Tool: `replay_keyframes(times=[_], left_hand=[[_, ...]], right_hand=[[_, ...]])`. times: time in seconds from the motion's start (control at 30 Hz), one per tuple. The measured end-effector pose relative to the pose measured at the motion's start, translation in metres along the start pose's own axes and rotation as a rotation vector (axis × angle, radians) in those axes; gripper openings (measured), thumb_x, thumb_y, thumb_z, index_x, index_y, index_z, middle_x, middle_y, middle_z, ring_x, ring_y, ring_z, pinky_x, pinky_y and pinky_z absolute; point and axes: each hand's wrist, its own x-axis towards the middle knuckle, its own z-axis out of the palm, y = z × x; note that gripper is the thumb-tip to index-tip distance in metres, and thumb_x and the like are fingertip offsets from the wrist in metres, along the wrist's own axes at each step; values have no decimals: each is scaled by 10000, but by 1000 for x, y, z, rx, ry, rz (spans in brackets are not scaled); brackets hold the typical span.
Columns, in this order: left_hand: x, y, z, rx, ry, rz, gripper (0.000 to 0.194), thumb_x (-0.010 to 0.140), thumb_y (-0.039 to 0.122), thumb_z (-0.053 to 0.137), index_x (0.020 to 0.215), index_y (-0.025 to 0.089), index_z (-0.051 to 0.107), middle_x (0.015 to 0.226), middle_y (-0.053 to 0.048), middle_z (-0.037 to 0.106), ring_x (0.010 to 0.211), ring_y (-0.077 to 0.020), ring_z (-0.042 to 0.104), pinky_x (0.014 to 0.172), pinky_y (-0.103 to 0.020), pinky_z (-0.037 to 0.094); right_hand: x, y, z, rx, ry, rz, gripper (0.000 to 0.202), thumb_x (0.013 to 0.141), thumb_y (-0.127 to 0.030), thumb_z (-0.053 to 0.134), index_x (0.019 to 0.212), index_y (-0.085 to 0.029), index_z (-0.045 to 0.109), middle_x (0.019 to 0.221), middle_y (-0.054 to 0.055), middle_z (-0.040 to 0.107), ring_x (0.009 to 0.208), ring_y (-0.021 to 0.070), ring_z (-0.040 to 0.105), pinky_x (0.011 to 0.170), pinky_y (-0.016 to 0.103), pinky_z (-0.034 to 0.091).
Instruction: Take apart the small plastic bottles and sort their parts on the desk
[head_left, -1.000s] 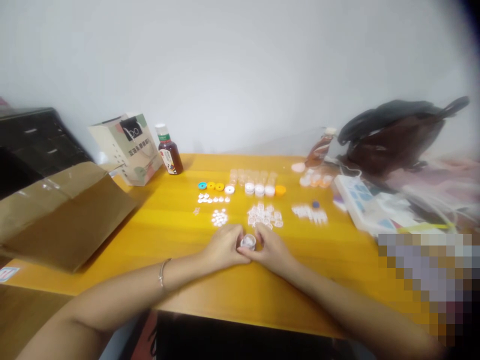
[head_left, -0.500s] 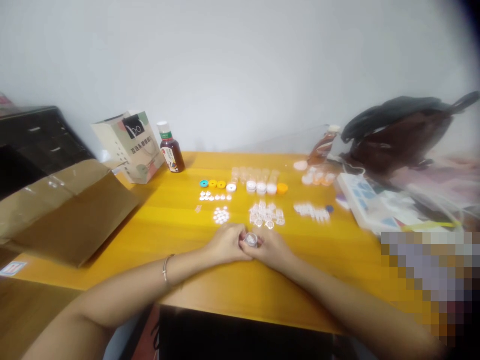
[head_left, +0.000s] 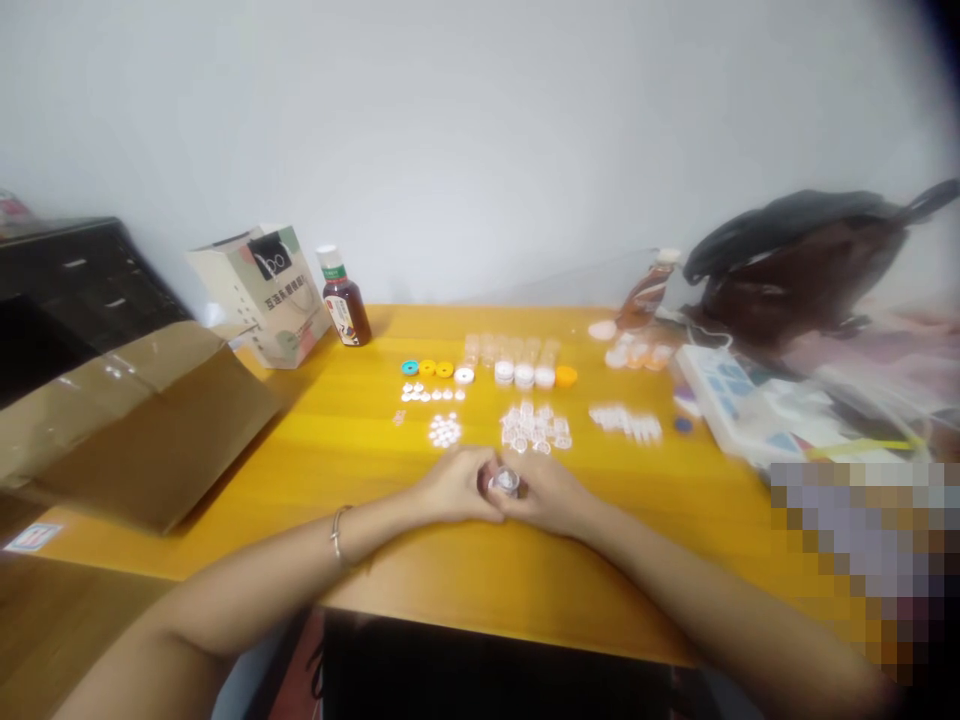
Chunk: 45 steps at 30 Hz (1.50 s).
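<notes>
Near the table's front edge, my left hand [head_left: 459, 487] and my right hand [head_left: 553, 490] meet with fingers curled around a small clear round container [head_left: 506, 482]. Something whitish shows at its top, too blurred to name. Just beyond my hands lie a cluster of small white round pieces [head_left: 445, 430] and a group of clear plastic pieces [head_left: 534, 428]. Farther back runs a row of caps: a blue cap [head_left: 409, 368], yellow caps [head_left: 444, 370], white caps [head_left: 523, 376] and an orange cap [head_left: 565, 376]. White slim pieces [head_left: 626, 422] lie to the right, near a dark blue disc [head_left: 682, 425].
On the left stand a cardboard box [head_left: 142, 430], a paper bag [head_left: 277, 300] and a dark bottle [head_left: 345, 300]. Clear cups [head_left: 510, 350] line up behind the caps. A second bottle [head_left: 649, 290], a power strip [head_left: 720, 400] and a dark bag [head_left: 802, 260] are on the right.
The dark blue disc has shifted right, away from the white slim pieces. The small container is turned slightly between my fingers; both hands stay in nearly the same place.
</notes>
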Motion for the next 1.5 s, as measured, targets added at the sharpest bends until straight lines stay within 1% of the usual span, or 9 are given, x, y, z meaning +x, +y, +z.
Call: replay_keyframes(times=[0.27, 0.43, 0.63, 0.77, 0.93, 1.13, 1.3, 1.4, 1.5], left_hand=[[0, 2, -4, 36, 1, 23, 350, 534, 338, 717, 693, 157, 464, 689, 32, 544, 617, -100, 468, 535, -187, 326], [0, -4, 0, 52, 23, 21, 368, 547, 374, 715, 701, 157, 461, 660, 31, 534, 583, -95, 451, 507, -186, 302], [1, -1, -1, 36, -21, 46, 287, 572, 283, 688, 700, 159, 463, 631, 46, 510, 556, -83, 438, 488, -182, 301], [0, 2, -4, 21, -27, 79, 264, 594, 265, 670, 701, 158, 454, 691, 31, 540, 613, -96, 472, 532, -187, 330], [0, 1, -4, 25, -18, 43, 294, 595, 298, 680, 705, 158, 446, 668, 33, 516, 585, -91, 450, 519, -189, 320], [1, -4, -2, 24, 3, 35, 333, 571, 321, 705, 679, 160, 434, 655, 31, 511, 587, -96, 442, 516, -192, 316], [2, -3, -2, 15, -29, 43, 292, 582, 288, 691, 711, 157, 464, 650, 36, 518, 574, -91, 445, 510, -189, 315], [2, -1, -3, 14, -52, 47, 263, 594, 265, 675, 728, 154, 478, 689, 25, 541, 611, -101, 473, 542, -194, 337], [1, 1, -4, 6, -34, 30, 278, 605, 294, 675, 726, 156, 465, 690, 23, 539, 609, -101, 467, 539, -194, 335]], right_hand=[[-12, -5, -9, 121, 10, -47, 316, 685, -222, 567, 966, -187, 427, 885, 46, 565, 754, 164, 517, 660, 274, 403], [-11, -1, 2, 23, 155, 71, 473, 657, -444, 639, 967, -183, 395, 690, -11, 504, 598, 149, 497, 545, 257, 371], [-9, -2, 7, -16, 180, 81, 349, 714, -388, 592, 960, -194, 437, 532, -57, 452, 562, 162, 504, 534, 257, 368], [-12, -5, 4, 18, 199, -28, 368, 705, -253, 557, 1052, -196, 450, 820, 37, 594, 744, 192, 565, 656, 304, 432], [-16, -2, 2, 10, 267, -193, 590, 681, -184, 522, 1227, -185, 299, 1134, 121, 490, 1031, 242, 490, 872, 398, 398], [-12, 1, 10, -31, 330, -36, 647, 627, -438, 675, 1131, -175, 368, 903, 83, 544, 807, 228, 541, 698, 357, 438], [-10, -2, 10, -47, 201, 80, 363, 717, -394, 599, 985, -196, 457, 586, -26, 511, 597, 176, 501, 605, 297, 390], [-12, -6, 8, -42, 196, 59, 278, 727, -308, 561, 971, -205, 475, 654, -3, 554, 643, 179, 517, 624, 296, 389], [-15, -7, 4, -37, 244, -29, 398, 686, -215, 542, 1063, -185, 418, 859, 57, 572, 788, 204, 534, 708, 330, 409]])
